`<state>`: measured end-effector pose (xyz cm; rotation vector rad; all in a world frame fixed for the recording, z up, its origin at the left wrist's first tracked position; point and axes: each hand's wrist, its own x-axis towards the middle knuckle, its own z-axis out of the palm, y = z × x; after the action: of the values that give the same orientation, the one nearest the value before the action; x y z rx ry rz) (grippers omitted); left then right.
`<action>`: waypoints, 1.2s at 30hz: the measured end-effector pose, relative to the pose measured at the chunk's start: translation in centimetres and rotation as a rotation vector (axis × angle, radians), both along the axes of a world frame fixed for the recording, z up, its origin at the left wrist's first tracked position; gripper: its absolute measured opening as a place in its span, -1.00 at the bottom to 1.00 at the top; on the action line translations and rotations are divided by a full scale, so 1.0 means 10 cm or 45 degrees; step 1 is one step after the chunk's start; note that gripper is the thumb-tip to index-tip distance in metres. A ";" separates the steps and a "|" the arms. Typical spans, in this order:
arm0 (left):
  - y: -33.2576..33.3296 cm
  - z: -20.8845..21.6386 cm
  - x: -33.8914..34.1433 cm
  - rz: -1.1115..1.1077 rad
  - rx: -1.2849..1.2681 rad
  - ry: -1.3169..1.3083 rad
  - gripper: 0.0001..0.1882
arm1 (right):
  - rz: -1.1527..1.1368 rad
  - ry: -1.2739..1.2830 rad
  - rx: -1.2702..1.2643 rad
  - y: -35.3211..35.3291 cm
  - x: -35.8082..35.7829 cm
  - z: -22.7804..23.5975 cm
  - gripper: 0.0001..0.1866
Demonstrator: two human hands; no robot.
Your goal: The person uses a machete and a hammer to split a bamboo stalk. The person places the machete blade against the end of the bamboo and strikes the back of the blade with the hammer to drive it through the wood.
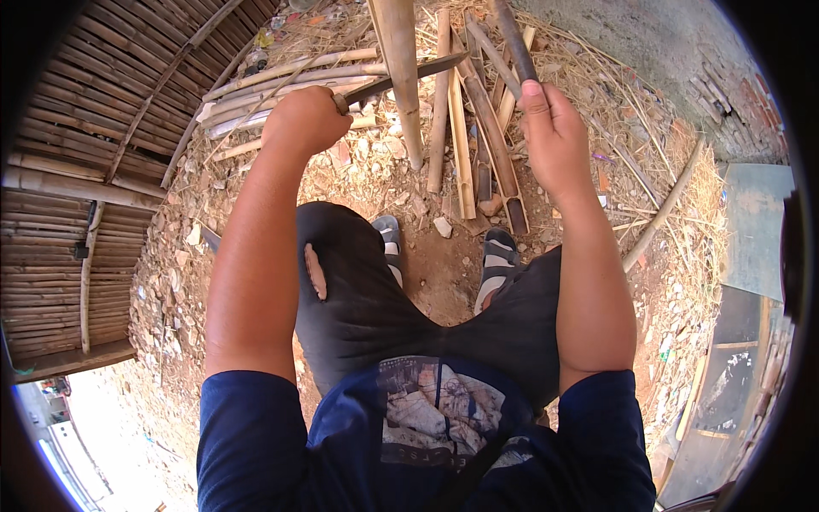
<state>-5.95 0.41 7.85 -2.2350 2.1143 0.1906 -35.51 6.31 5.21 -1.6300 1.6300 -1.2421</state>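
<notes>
My left hand (305, 119) is closed round the handle of a machete (442, 66). Its long blade points right and crosses an upright bamboo pole (397, 72); whether it is lodged in the pole or only against it I cannot tell. The pole's lower end is near the ground ahead of my feet. In my right hand (554, 141) is a dark round stick (514, 38), gripped near its lower end with the thumb laid along it. The stick runs up and away, out of the picture. Split bamboo lengths (463, 145) lie just beyond, between the two hands.
More bamboo poles (290, 81) are stacked on the ground at the far left. A bamboo-slat wall (94, 111) rises on the left, a concrete wall (631, 51) at the far right. Straw, stones and rubble cover the ground. A loose pole (665, 209) lies to the right.
</notes>
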 end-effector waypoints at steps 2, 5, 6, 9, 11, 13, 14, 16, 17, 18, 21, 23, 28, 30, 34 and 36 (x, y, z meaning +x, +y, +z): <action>-0.03 -0.06 0.05 -0.043 -0.095 0.028 -0.58 | -0.051 -0.063 -0.119 -0.01 0.01 -0.01 -0.43; -0.04 -0.05 0.00 -0.077 -0.102 0.024 -0.58 | -0.043 0.315 0.094 -0.12 0.00 -0.30 -0.43; -0.04 -0.06 0.00 -0.073 -0.091 0.021 -0.58 | 0.042 0.464 0.214 -0.18 -0.02 -0.49 -0.43; -0.09 -0.10 0.06 -0.038 -0.088 0.005 -0.58 | 0.063 0.331 0.321 -0.22 -0.01 -0.40 -0.43; -0.05 -0.14 0.09 0.007 -0.073 -0.023 -0.57 | 0.019 0.188 0.218 -0.14 0.05 -0.20 -0.44; -0.03 -0.13 0.08 0.006 -0.071 -0.023 -0.61 | -0.016 0.017 0.048 -0.10 -0.02 -0.08 -0.45; -0.03 -0.13 0.07 -0.007 -0.056 -0.022 -0.63 | -0.010 -0.071 0.086 -0.07 -0.07 0.01 -0.46; -0.04 -0.13 0.07 -0.035 -0.035 -0.030 -0.68 | -0.070 -0.105 -0.103 -0.05 -0.07 -0.05 -0.47; -0.07 -0.14 0.07 -0.037 -0.038 -0.035 -0.68 | -0.101 -0.122 -0.202 -0.05 -0.07 -0.08 -0.47; -0.10 -0.16 0.08 -0.040 -0.040 -0.040 -0.68 | -0.131 -0.075 -0.269 -0.05 -0.01 -0.19 -0.46; -0.09 -0.12 0.02 -0.042 -0.022 -0.039 -0.67 | 0.056 0.554 0.239 -0.18 0.02 -0.54 -0.44; -0.10 -0.08 0.05 -0.022 -0.033 -0.052 -0.66 | 0.081 0.345 0.345 -0.16 0.10 -0.44 -0.42; -0.06 -0.08 0.02 0.025 -0.037 -0.078 -0.65 | 0.038 0.113 0.095 -0.13 -0.05 -0.25 -0.42; -0.11 -0.18 0.10 -0.009 -0.036 -0.076 -0.65 | 0.016 -0.090 0.053 -0.11 -0.06 -0.14 -0.44; -0.13 -0.12 0.02 -0.004 -0.028 -0.069 -0.67 | -0.098 0.070 -0.134 -0.10 0.02 -0.31 -0.47; -0.15 -0.12 -0.02 0.011 -0.034 -0.077 -0.68 | -0.020 0.451 0.262 -0.14 0.05 -0.43 -0.45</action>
<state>-6.19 -1.06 6.69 -2.2348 2.0895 0.0937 -34.98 4.89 0.95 -1.7794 1.9109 -0.7902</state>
